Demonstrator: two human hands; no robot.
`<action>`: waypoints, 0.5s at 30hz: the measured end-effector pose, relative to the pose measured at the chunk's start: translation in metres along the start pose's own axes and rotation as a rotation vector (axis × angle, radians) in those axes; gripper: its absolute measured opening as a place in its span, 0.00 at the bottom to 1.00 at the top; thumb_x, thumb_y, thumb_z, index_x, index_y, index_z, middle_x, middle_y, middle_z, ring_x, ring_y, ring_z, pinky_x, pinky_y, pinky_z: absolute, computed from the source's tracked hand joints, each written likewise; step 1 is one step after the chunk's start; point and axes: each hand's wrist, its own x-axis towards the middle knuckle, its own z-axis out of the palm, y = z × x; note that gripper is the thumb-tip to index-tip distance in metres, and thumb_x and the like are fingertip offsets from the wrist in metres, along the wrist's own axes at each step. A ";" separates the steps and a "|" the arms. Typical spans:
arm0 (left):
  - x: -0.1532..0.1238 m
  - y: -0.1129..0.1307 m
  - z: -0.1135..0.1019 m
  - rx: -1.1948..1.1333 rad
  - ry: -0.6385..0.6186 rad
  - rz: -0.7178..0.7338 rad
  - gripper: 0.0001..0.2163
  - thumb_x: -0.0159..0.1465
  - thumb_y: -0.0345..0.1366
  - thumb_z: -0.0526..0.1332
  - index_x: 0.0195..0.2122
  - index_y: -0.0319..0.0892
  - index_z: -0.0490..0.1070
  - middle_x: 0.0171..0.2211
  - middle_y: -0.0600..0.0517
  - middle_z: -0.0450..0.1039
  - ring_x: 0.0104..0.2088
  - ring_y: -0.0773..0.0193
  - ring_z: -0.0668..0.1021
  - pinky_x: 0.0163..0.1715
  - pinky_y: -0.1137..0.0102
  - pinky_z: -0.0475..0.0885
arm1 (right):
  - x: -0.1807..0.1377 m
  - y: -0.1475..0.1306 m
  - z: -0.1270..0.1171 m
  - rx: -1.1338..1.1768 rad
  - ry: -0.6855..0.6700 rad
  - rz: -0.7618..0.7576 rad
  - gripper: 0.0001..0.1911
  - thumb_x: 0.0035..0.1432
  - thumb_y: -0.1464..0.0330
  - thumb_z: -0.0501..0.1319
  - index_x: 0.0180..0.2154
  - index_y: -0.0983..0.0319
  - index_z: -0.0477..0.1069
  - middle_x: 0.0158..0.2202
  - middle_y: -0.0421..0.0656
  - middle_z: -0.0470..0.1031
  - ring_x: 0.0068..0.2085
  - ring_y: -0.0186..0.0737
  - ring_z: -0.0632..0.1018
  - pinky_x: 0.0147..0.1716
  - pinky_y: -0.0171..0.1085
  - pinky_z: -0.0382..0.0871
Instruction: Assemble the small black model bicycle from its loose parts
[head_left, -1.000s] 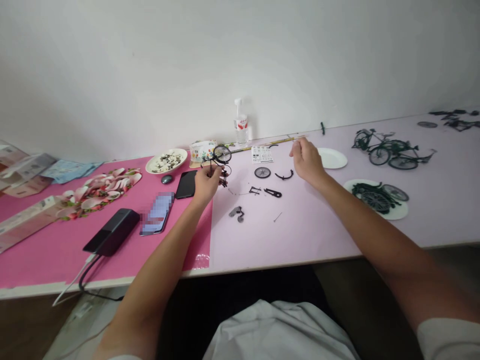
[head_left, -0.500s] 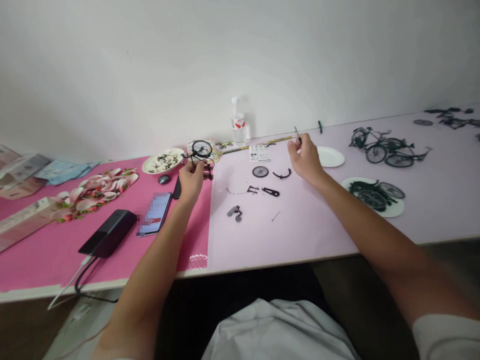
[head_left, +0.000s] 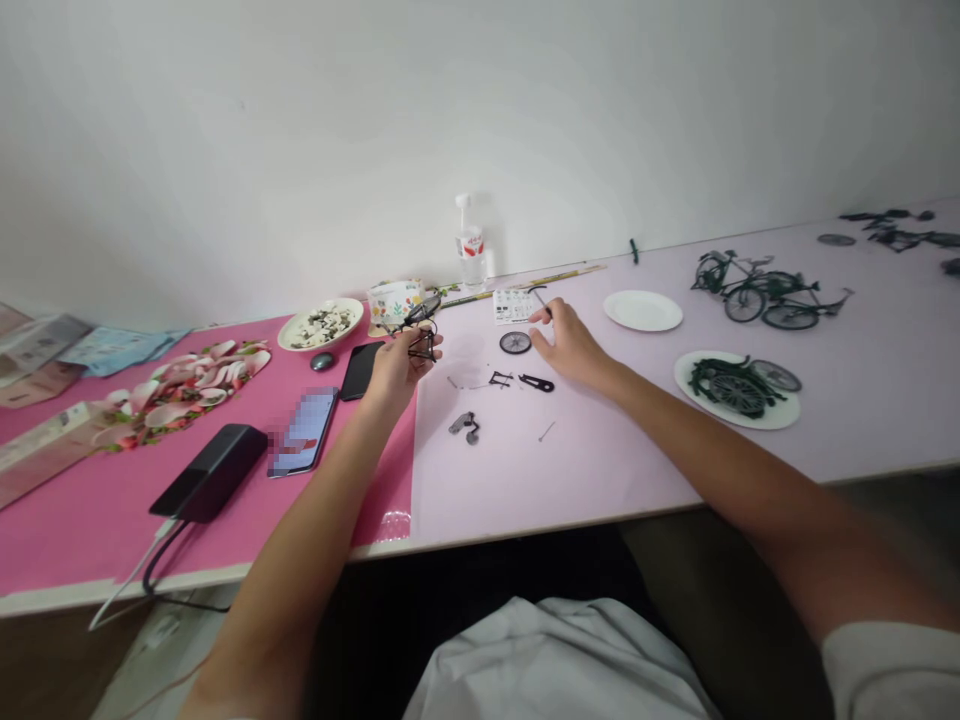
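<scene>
My left hand [head_left: 399, 372] is closed on a partly built black model bicycle [head_left: 424, 340], held above the pink mat's right edge. Its wheel looks nearly edge-on and blurred. In my right hand [head_left: 570, 340] is a thin, dark, rod-like tool [head_left: 540, 299], its tip pointing up and left. Just left of that hand lies a loose spoked wheel [head_left: 515, 343]. Nearer me on the pale surface are a small black frame piece [head_left: 501, 379], a flat black chain-guard-like part [head_left: 536, 383], a dark curved part [head_left: 465, 427] and a thin pin [head_left: 547, 431].
Behind the hands stand a bottle [head_left: 472, 250] and a printed sheet [head_left: 514, 306]. On the right are a white plate [head_left: 643, 311], another plate [head_left: 780, 412] with green bicycle parts, and green model bicycles [head_left: 765, 290]. Phone [head_left: 304, 432], black box [head_left: 210, 475] and bowl [head_left: 289, 335] are left.
My right hand has moved left and down with the tool, toward the loose wheel, covering the curved black part. The model bicycle has turned in my left hand, its wheel now nearly edge-on.
</scene>
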 end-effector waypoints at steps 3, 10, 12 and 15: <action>-0.002 0.005 0.003 -0.115 -0.013 -0.073 0.05 0.68 0.31 0.61 0.42 0.37 0.75 0.32 0.49 0.81 0.22 0.71 0.78 0.21 0.80 0.70 | -0.005 -0.009 0.003 0.001 -0.067 0.001 0.11 0.66 0.60 0.59 0.45 0.54 0.59 0.50 0.52 0.73 0.54 0.55 0.74 0.53 0.54 0.70; 0.004 0.010 -0.003 -0.157 0.031 -0.050 0.04 0.68 0.29 0.60 0.41 0.37 0.75 0.30 0.50 0.80 0.22 0.72 0.77 0.20 0.81 0.68 | -0.002 -0.006 -0.001 0.009 -0.025 -0.020 0.11 0.66 0.62 0.58 0.43 0.54 0.56 0.50 0.51 0.72 0.54 0.55 0.73 0.55 0.55 0.68; 0.007 0.009 -0.006 -0.157 0.034 -0.044 0.04 0.67 0.29 0.61 0.40 0.37 0.75 0.30 0.50 0.80 0.23 0.72 0.77 0.19 0.81 0.68 | -0.003 -0.004 0.000 0.002 -0.049 0.004 0.10 0.66 0.61 0.58 0.44 0.54 0.57 0.49 0.50 0.72 0.54 0.55 0.73 0.54 0.54 0.69; 0.010 0.008 -0.009 -0.144 0.033 -0.041 0.04 0.67 0.30 0.61 0.40 0.38 0.75 0.30 0.50 0.80 0.22 0.72 0.77 0.19 0.80 0.69 | -0.004 -0.007 0.001 0.003 -0.122 0.019 0.11 0.67 0.59 0.59 0.45 0.54 0.60 0.48 0.50 0.71 0.52 0.53 0.74 0.52 0.52 0.70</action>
